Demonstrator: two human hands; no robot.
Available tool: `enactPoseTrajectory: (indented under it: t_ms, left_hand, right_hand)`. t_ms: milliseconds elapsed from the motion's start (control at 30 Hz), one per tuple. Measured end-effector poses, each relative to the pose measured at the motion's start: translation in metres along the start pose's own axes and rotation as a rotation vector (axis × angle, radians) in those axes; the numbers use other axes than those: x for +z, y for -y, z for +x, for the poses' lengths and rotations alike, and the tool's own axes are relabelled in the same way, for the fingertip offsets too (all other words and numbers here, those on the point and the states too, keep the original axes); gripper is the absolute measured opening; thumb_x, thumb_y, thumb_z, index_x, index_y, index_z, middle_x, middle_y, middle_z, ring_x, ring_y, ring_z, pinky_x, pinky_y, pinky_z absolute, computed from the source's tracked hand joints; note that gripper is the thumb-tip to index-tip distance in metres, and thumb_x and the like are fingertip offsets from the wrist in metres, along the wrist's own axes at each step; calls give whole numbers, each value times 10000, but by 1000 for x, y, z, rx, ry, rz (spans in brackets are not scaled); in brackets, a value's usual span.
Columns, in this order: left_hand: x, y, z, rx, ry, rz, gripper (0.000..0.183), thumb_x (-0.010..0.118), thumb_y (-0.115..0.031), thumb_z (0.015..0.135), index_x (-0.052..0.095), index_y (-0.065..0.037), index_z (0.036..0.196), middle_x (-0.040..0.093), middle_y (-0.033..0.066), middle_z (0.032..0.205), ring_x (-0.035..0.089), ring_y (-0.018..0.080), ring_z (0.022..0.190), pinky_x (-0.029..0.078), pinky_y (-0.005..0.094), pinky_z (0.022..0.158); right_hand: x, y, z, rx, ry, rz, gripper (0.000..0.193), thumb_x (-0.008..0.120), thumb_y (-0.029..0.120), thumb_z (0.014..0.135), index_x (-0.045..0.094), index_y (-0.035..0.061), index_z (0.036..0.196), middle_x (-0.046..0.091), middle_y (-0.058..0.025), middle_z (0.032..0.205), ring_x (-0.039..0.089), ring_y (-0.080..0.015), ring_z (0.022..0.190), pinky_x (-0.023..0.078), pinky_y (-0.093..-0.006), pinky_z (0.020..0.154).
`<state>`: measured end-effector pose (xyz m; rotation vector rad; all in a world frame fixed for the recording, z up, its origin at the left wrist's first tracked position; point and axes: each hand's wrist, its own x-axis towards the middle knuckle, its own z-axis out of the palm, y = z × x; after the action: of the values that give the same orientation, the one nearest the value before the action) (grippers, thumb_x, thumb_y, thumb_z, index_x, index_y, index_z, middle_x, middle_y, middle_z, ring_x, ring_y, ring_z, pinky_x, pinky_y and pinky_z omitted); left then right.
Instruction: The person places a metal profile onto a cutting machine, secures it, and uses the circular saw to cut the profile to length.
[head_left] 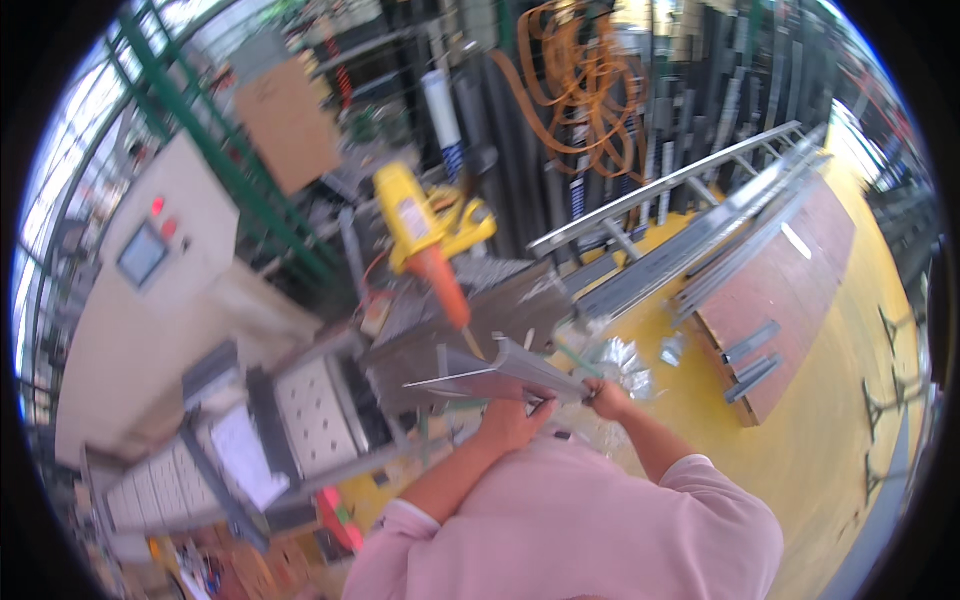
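Observation:
I hold a grey metal profile (497, 379) with angled flanges in front of my body. My left hand (515, 422) is closed on its lower edge, and my right hand (606, 398) grips its right end. Just beyond the profile, a yellow and orange power tool (412, 222) slants downward. Its thin tip (474, 343) points at the profile; whether they touch I cannot tell. Behind the profile is the dark side of a bench (510, 308). Motion blurs the picture somewhat.
On the left stands a beige machine with a control panel (165, 235) and a perforated metal bed (310, 405). Right of me, a reddish board (785, 290) carries long metal profiles. A metal ladder (640, 205) and crumpled clear plastic (622, 368) lie nearby. Orange hose (590, 90) hangs behind.

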<state>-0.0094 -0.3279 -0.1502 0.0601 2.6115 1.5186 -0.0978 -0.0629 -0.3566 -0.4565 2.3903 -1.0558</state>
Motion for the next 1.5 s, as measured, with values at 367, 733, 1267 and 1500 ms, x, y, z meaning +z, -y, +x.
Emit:
enactPoseTrajectory:
  t_ms: [367,733,1267,1500]
  left_hand:
    - [22,212,-69,-503,-501,-1395,289,624,-50,900,546,-20,1177,614,86,1125,625,233,982,559,393,837]
    - [-68,309,21,-777,-1132,-1492,248,648,-3,878,547,-15,1104,616,100,1020,643,264,894,626,381,730]
    - [-86,335,26,-850,-937,-1152,259,653,-218,918,568,17,985,653,134,821,639,230,606,561,318,481]
    - [-77,314,49,-969,-853,-943,388,616,-375,935,592,3,853,672,116,709,608,191,515,412,282,391]
  right_hand:
    - [19,126,43,-229,335,-180,528,599,37,716,589,66,1243,647,-185,1119,591,-356,1094,461,-405,950]
    - [46,148,33,-140,131,-230,315,556,112,858,637,52,1157,667,-152,1077,622,-358,997,484,-424,881]
    - [-23,136,4,110,-49,0,297,583,227,928,642,49,1158,693,-120,1056,649,-233,960,485,-352,879]
    - [-139,399,52,-680,-444,548,606,330,515,997,485,11,1294,588,-152,1206,614,-197,810,455,-311,653]
